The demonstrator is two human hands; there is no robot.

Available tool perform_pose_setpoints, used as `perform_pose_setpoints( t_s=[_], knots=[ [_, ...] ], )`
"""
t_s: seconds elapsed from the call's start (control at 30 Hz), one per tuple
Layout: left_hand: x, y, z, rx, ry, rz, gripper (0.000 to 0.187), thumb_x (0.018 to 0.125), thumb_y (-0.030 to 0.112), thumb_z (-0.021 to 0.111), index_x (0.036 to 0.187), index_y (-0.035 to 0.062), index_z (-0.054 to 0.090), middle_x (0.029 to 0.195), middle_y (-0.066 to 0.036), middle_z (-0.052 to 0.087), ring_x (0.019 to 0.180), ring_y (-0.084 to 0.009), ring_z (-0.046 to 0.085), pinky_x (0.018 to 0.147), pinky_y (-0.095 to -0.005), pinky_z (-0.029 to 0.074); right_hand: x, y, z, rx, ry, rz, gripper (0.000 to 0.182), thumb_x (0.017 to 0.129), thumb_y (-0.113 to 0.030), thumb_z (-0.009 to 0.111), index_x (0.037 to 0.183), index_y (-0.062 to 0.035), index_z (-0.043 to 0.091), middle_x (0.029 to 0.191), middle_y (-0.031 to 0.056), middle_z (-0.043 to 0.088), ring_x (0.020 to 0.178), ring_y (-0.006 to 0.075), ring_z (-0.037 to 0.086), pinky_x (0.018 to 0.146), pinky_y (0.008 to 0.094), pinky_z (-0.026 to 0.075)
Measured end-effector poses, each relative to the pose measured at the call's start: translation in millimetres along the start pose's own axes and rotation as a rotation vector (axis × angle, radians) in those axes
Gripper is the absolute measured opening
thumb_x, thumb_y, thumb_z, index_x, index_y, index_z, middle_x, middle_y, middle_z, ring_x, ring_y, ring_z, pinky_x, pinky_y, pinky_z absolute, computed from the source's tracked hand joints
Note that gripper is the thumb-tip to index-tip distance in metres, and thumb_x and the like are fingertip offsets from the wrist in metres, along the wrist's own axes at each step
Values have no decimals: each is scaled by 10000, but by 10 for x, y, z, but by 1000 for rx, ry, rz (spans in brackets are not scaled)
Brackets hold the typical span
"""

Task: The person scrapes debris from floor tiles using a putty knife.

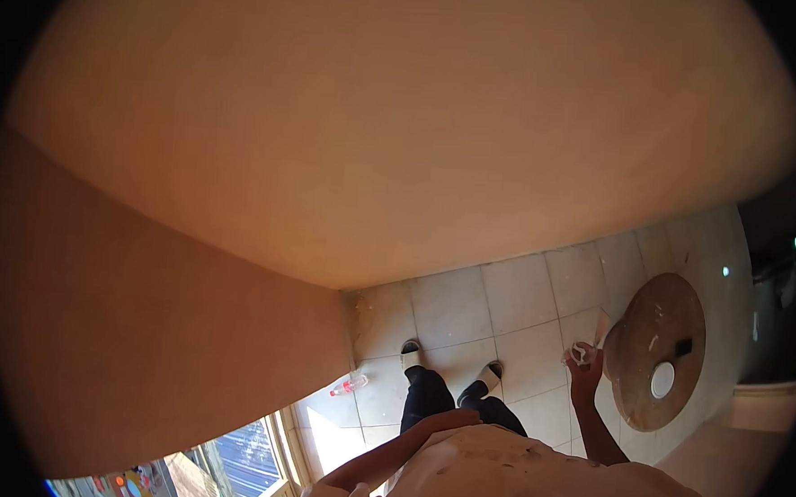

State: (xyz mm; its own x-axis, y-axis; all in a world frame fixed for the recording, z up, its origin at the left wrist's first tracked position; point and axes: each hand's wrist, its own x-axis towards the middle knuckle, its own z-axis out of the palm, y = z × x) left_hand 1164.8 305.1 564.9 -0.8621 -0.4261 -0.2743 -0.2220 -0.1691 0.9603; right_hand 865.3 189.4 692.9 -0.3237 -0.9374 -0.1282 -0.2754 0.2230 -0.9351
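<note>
My right hand [583,366] is raised out to the side, above the tiled floor and left of a round brown table. Its fingers are closed around a small whitish, partly see-through object [581,353]; a pale flat strip [603,328] stands up beside it. The exact kind of object is too small to make out. My left forearm crosses my waist, and my left hand [463,419] lies against the front of my body by the hem of the light shirt [494,470]. Its fingers do not show clearly.
A plain wall [404,141] fills the upper view and meets a side wall [161,299] at a corner. On the table [637,401] are a white round lid-like thing [663,380] and a dark small item [684,347]. A clear bottle [348,385] lies on the floor [449,310] near a window [247,457].
</note>
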Motion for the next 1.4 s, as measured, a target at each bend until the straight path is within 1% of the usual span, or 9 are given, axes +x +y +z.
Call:
perform_pose_setpoints(
  t_s=[0.07, 0.23, 0.37, 0.53, 0.63, 0.77, 1.1, 1.23, 1.4],
  knots=[
    [142, 72, -199, -21, 126, 83, 306, 1011, 213, 553, 1259, 48, 620, 1037, -127, 659, 1010, -234, 621, 914, -364, 490, 191, 75, -62, -302, 24, 2, 406, 823, -85, 840, 1159, -44, 616, 1057, 8, 486, 918, 114, 584, 759, 258, 504],
    [755, 248, -776, -248, 613, -229, 141, 996, 159, 586, 1032, 33, 638, 850, -51, 643, 761, -137, 601, 701, -287, 486, 390, 664, -47, -230, 99, 58, 494, 778, -165, 879, 1204, -92, 639, 1064, 29, 460, 858, 121, 528, 719, 272, 460],
    [1565, -634, -1285, -91, 457, -123, 166, 973, 173, 639, 1096, 61, 635, 965, -48, 674, 839, -148, 629, 763, -305, 496, 585, 2045, 212, -422, 148, 93, 522, 766, -263, 881, 1209, -122, 645, 1079, 60, 479, 873, 201, 582, 737, 341, 507],
    [2800, -1592, -1718, 392, 230, 58, 645, 900, 239, 741, 1426, 23, 436, 1363, -192, 497, 1193, -321, 511, 1019, -451, 445, 921, 3784, 811, -501, -48, 21, 592, 742, -340, 883, 1217, -85, 638, 1120, 93, 501, 939, 276, 631, 799, 391, 546],
    [3324, -2501, -1873, 394, 170, 99, 789, 901, 332, 751, 1526, 82, 341, 1476, -159, 388, 1225, -309, 499, 941, -454, 482, 1210, 4576, 1388, -424, -158, -55, 590, 754, -342, 868, 1217, -61, 635, 1115, 104, 499, 940, 289, 636, 814, 403, 551],
    [3677, -3211, -2016, 545, 170, 128, 731, 909, 278, 748, 1490, 27, 384, 1391, -187, 475, 1232, -323, 500, 977, -469, 466, 1629, 5272, 1918, -426, -296, -170, 486, 801, -263, 783, 1196, -37, 613, 1114, 134, 481, 906, 305, 628, 814, 429, 550],
    [3246, -4042, -2813, 771, 469, 181, 584, 859, 120, 758, 1381, 47, 507, 1340, -178, 554, 1193, -341, 557, 862, -384, 511, 2125, 5304, 2451, -536, -537, -302, 438, 880, -247, 733, 1256, -66, 598, 1163, 180, 462, 883, 344, 641, 810, 448, 531],
    [2887, -4562, -3192, 941, 565, 140, 572, 828, 105, 779, 1335, 24, 527, 1343, -213, 555, 1262, -397, 519, 1091, -503, 435, 2203, 5432, 2268, -654, -528, -202, 470, 987, -239, 602, 1435, -123, 520, 1157, 192, 476, 878, 341, 649, 819, 453, 532],
    [2688, -4843, -3378, 1030, 527, 103, 594, 904, 207, 735, 1416, 42, 482, 1412, -228, 508, 1305, -414, 483, 1067, -516, 443, 2377, 5890, 1692, -886, -450, 24, 562, 1038, -185, 490, 1578, -197, 333, 1158, 191, 521, 844, 323, 646, 799, 449, 551]
  ],
)
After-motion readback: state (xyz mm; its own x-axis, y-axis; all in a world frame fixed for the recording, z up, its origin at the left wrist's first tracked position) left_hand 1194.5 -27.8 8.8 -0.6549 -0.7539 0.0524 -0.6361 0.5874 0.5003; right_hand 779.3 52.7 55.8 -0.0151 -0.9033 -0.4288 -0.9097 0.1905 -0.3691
